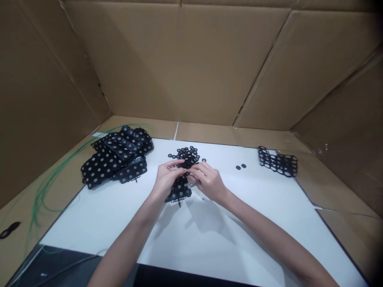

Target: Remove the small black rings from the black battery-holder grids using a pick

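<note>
The left hand [165, 180] and right hand [208, 181] meet, curled, above a black perforated plastic grid [179, 190] on the white table [89, 227], the right grasping a small clear piece [192, 182], whatever the left holds being hidden.

Left hand [166, 178], right hand [209, 181] meet over black perforated grid [178, 191]; rings [186, 153] heaped beyond.

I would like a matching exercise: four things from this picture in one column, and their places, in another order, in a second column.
Things:
1. Green wire
2. Two small black discs
3. Black ring lattice
4. Stacked dotted black sheets

Places:
A. Right end of the white board
B. Cardboard left of the board
C. Left part of the board
D. Between the right hand and the lattice

Pairs: 1-B; 2-D; 3-A; 4-C
</note>
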{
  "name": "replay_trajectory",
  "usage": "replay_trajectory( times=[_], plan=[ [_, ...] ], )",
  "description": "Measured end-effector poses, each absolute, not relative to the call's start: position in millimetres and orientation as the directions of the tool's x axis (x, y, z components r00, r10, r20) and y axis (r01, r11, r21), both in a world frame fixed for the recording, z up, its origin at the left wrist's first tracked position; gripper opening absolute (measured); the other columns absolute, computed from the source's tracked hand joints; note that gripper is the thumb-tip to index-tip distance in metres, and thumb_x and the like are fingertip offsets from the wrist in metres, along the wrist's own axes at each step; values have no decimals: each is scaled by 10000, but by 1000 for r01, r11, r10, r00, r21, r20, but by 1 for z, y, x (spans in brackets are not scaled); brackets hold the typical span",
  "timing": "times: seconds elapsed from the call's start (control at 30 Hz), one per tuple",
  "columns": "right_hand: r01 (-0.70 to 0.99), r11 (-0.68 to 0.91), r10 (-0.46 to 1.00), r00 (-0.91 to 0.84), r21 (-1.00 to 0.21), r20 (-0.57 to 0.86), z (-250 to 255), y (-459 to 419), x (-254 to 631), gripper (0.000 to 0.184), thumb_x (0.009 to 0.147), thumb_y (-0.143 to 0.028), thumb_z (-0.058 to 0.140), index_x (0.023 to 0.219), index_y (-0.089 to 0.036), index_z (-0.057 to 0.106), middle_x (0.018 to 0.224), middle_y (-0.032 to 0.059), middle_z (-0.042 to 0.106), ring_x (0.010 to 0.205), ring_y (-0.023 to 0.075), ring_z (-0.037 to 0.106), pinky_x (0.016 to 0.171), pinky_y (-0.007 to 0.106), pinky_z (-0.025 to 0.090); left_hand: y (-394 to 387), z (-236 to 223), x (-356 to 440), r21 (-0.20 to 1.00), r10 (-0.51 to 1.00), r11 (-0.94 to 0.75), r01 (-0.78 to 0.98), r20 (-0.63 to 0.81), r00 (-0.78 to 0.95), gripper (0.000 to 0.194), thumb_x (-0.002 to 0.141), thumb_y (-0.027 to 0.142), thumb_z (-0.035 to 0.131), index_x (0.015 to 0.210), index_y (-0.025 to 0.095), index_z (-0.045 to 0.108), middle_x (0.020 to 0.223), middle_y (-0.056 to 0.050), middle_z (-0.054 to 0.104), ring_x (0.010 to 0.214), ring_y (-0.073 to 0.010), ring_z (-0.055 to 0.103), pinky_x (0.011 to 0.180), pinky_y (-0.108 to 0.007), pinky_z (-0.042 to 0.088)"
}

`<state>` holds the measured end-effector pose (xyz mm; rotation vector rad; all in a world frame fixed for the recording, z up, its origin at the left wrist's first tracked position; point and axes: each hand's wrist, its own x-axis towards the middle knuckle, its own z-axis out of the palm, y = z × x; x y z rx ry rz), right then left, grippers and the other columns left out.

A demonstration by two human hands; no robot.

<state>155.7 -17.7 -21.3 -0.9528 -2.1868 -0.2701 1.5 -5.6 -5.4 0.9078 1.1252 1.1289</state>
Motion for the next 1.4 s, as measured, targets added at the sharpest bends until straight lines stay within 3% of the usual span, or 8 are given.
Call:
replay_trajectory(
  times=[0.23, 0.53, 0.67, 0.87, 1.03, 1.17, 1.27, 1.4],
  plan=[
    [661, 742, 518, -461, -110, 720, -18, -20, 154, 143, 826, -119, 448, 777, -174, 570, 760, 42, 647, 703, 138, 560, 517, 230, 398, -4, -10, 2, 956, 985, 174, -235, -175, 17, 337, 522, 132, 713, 854, 111, 662, 529, -7, 649, 513, -105, 576, 593, -218, 444],
    [396, 590, 808, -293, -704, 512, -10, -19, 153, 112, 873, -255, 404, 780, -217, 354, 856, 53, 657, 752, 131, 625, 633, 238, 489, 0, -7, -1, 938, 982, 156, -308, -182, -55, 314, 547, 154, 708, 848, 100, 638, 593, -32, 662, 580, -110, 601, 626, -220, 446],
    [395, 448, 893, -161, -802, 420, 2, -13, 163, 152, 882, -326, 392, 789, -231, 318, 754, 25, 682, 576, 123, 592, 529, 228, 445, 5, -3, -7, 920, 966, 140, -366, -208, -154, 235, 591, 143, 642, 824, 111, 638, 573, -4, 619, 586, -109, 598, 586, -204, 431],
    [697, 303, 925, -51, -650, 377, -16, 19, 190, 150, 761, -323, 582, 707, -192, 534, 678, 11, 645, 641, 162, 617, 598, 267, 458, 8, 4, -15, 875, 973, 207, -438, -231, -1, 349, 613, 150, 630, 961, 167, 619, 709, -4, 615, 763, -143, 627, 650, -212, 441],
    [736, 312, 930, -105, -601, 353, -36, 31, 196, 57, 733, -219, 609, 741, -195, 661, 697, 26, 666, 595, 149, 613, 611, 276, 478, 6, 2, -13, 910, 986, 159, -384, -162, 26, 461, 531, 72, 686, 977, 164, 618, 892, -15, 604, 787, -119, 604, 757, -225, 423],
    [657, 489, 827, -140, -574, 544, -27, 11, 177, 166, 824, -215, 501, 876, -171, 653, 871, 72, 641, 747, 141, 607, 660, 257, 492, 6, -3, -10, 922, 983, 166, -349, -183, -17, 416, 531, 134, 731, 933, 147, 622, 845, -13, 610, 731, -98, 574, 715, -214, 417],
    [562, 717, 650, -322, -413, 689, -21, -7, 160, 191, 833, -246, 502, 966, -177, 620, 889, 75, 623, 782, 140, 588, 680, 258, 506, 3, -3, -6, 925, 981, 184, -334, -196, -4, 380, 538, 169, 734, 899, 148, 617, 769, -6, 622, 709, -104, 572, 677, -208, 416],
    [664, 706, 609, -393, -245, 689, -25, -16, 150, 205, 849, -219, 474, 996, -172, 610, 896, 87, 622, 811, 162, 572, 672, 274, 498, -4, 3, 1, 923, 969, 245, -297, -241, 51, 358, 551, 208, 723, 888, 156, 614, 650, 18, 614, 631, -102, 566, 614, -205, 418]
  ],
)
